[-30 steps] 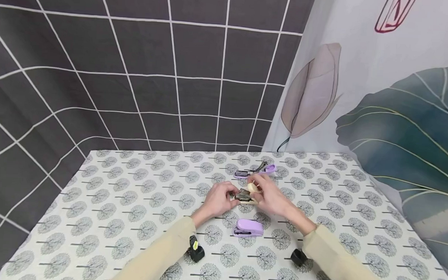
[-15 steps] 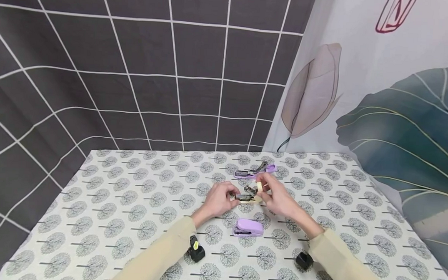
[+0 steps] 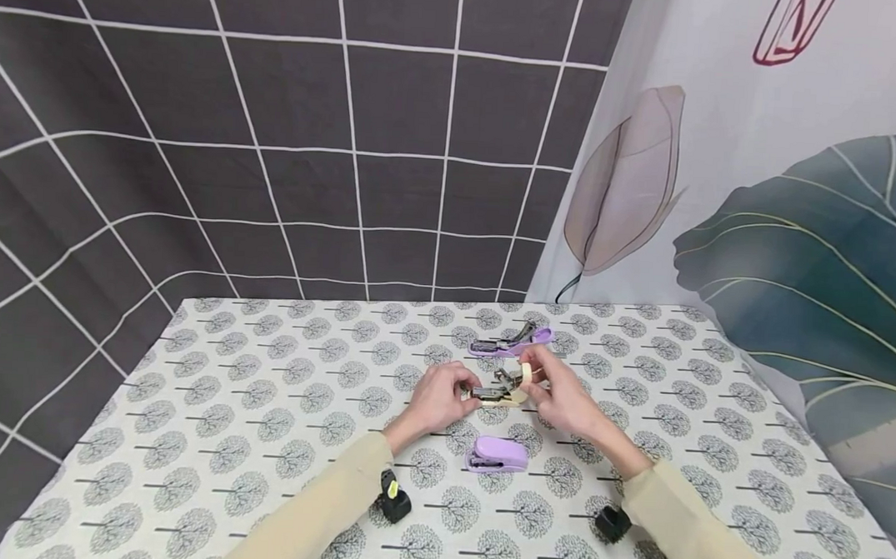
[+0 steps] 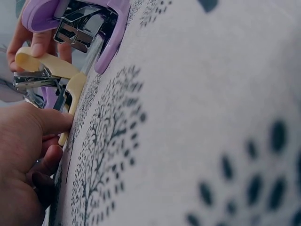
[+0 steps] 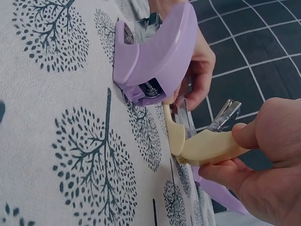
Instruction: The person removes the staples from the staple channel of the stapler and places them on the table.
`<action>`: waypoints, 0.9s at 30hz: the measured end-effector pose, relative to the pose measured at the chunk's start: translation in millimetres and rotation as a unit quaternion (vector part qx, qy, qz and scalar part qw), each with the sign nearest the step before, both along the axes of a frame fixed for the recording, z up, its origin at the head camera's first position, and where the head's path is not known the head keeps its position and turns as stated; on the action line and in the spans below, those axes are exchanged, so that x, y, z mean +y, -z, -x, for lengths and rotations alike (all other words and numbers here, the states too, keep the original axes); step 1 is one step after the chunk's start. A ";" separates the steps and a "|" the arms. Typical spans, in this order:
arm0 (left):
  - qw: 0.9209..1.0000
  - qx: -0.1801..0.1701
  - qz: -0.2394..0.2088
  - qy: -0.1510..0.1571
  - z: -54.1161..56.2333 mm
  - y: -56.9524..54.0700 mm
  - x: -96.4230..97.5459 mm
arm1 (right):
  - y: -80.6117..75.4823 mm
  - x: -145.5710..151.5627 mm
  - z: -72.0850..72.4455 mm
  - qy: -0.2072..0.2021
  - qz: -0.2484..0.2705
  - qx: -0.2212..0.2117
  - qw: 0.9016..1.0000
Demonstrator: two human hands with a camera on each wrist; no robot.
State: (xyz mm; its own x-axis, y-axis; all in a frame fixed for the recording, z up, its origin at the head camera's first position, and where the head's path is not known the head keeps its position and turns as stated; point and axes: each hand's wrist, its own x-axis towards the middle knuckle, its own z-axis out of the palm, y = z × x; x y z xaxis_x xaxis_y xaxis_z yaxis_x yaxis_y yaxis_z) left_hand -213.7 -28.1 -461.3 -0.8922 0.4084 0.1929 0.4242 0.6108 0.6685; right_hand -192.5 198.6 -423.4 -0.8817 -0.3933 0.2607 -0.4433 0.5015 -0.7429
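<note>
L hand, lower ctr of frame, pinches base of opened cream stapler, also lower ctr, w/ closed purple stapler below & opened purple stapler above; R hand, rt of ctr, grips tilted-up cream top.

Cream stapler: seen opened, its cover raised at an angle to the base; a shiny metal part is lifted on the inner side of the cover.
Right hand: the raised cover is pinched between thumb and fingers.
Left hand: placed at the left end of the base, its fingers partly hidden by the purple stapler.
Purple stapler: stood on the near side of the cream one, apart from it; a coiled spring is exposed at its right end.
Purple strip: seen on the far side, mostly covered by the cream stapler and right hand.
Cloth: pale, printed with dark trees.
Curtain: dark, crossed by pale lines, seen on the far side.
</note>
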 end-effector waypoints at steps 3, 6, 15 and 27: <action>1.000 -0.001 0.001 -0.001 -0.1 -0.5 0.2 | 1.4 2.1 -0.4 0.003 0.000 0.004 1.000; 1.000 0.000 0.001 -0.002 -0.6 -0.7 0.4 | 3.0 3.7 -0.8 0.001 0.006 0.008 1.000; 1.000 0.008 -0.001 0.003 -1.9 -0.1 -0.1 | 8.5 7.5 -2.8 0.016 0.005 0.012 1.000; 1.000 0.023 0.006 0.002 -0.3 0.4 0.0 | 11.9 15.9 -3.3 0.027 0.025 -0.026 0.999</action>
State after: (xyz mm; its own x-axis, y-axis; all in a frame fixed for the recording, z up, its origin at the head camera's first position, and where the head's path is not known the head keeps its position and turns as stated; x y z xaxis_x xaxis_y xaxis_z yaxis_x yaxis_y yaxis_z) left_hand -213.3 -28.1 -461.7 -0.8809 0.4143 0.2288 0.4566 0.6165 0.6414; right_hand -189.2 214.5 -435.3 -0.9144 -0.3322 0.2313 -0.3759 0.4854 -0.7894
